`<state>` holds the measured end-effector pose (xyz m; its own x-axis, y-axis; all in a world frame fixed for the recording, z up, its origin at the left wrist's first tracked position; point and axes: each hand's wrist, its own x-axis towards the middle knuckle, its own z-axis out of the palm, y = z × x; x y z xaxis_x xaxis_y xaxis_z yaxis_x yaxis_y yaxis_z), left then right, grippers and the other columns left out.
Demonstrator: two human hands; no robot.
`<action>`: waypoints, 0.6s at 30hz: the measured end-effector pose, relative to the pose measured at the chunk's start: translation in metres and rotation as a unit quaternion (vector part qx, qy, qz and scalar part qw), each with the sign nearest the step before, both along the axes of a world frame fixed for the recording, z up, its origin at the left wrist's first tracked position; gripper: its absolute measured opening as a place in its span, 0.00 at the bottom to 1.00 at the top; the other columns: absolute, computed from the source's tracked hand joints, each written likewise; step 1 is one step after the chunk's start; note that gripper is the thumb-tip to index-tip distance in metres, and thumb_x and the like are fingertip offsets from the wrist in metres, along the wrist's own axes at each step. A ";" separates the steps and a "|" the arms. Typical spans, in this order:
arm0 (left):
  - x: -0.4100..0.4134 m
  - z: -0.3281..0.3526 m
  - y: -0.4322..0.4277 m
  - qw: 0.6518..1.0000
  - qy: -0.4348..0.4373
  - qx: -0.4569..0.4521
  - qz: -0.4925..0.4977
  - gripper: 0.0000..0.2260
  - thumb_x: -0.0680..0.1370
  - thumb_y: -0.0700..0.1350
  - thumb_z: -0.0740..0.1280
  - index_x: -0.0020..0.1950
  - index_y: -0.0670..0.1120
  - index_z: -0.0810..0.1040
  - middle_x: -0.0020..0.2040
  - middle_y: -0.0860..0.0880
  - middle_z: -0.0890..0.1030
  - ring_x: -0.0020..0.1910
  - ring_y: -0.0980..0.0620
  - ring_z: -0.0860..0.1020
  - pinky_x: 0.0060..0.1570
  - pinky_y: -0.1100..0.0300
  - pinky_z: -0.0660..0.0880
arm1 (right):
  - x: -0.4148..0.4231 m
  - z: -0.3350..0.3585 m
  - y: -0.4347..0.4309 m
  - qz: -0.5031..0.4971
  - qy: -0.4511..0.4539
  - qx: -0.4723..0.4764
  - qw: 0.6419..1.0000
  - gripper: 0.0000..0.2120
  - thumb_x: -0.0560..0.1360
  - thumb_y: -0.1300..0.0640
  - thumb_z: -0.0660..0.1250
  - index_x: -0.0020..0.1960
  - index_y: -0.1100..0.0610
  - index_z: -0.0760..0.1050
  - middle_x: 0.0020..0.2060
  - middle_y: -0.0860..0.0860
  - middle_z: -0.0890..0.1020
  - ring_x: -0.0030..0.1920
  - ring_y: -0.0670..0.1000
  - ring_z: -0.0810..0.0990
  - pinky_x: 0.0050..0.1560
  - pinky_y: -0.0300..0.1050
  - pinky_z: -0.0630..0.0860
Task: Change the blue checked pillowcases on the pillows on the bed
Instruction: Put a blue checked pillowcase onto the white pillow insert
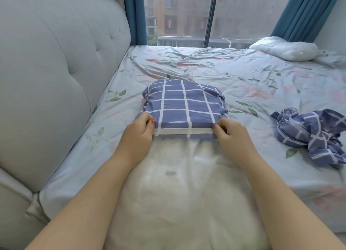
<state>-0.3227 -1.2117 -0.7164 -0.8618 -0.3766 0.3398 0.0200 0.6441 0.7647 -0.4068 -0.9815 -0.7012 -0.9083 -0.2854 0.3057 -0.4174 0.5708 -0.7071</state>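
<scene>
Plainly, the left hand (pixel 139 130) and the right hand (pixel 229 131) each pinched the blue checked pillowcase (pixel 183 103) at a corner of its open hem, thumb against curled fingers. Beyond the fingertips the case covered the far end of the white pillow (pixel 179 184); nearer than them the pillow lay bare. Being light, limp cloth, it would likely bunch and drag on the stuffing, so the hem corners looked the soundest hold.

pillowcase (pixel 183 103): matt checked cloth | pillow (pixel 177 184): soft white fabric | headboard (pixel 56 72): tufted upholstery
</scene>
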 end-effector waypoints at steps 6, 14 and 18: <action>-0.004 -0.006 0.002 0.998 -0.053 0.027 0.037 0.24 0.83 0.56 0.55 0.31 0.45 0.62 0.28 0.49 0.66 0.30 0.52 0.64 0.32 0.56 0.60 | 0.032 0.013 -0.006 0.137 -0.049 -0.041 0.989 0.19 0.79 0.58 0.62 0.31 0.54 0.61 0.25 0.44 0.64 0.30 0.45 0.63 0.34 0.43 0.58; 0.002 -0.007 0.012 0.995 -0.073 0.054 0.042 0.30 0.80 0.67 0.50 0.30 0.44 0.67 0.42 0.39 0.78 0.37 0.47 0.72 0.40 0.51 0.68 | 0.031 -0.006 -0.025 -0.045 -0.079 0.097 0.991 0.26 0.83 0.41 0.47 0.32 0.52 0.66 0.35 0.49 0.77 0.49 0.59 0.76 0.52 0.53 0.70; 0.028 -0.018 0.009 0.990 -0.069 0.109 0.054 0.25 0.78 0.65 0.51 0.32 0.47 0.59 0.40 0.58 0.62 0.28 0.52 0.63 0.31 0.56 0.58 | 0.046 -0.007 -0.037 -0.040 -0.069 0.158 0.984 0.27 0.83 0.42 0.45 0.45 0.56 0.77 0.50 0.56 0.82 0.55 0.61 0.76 0.48 0.50 0.63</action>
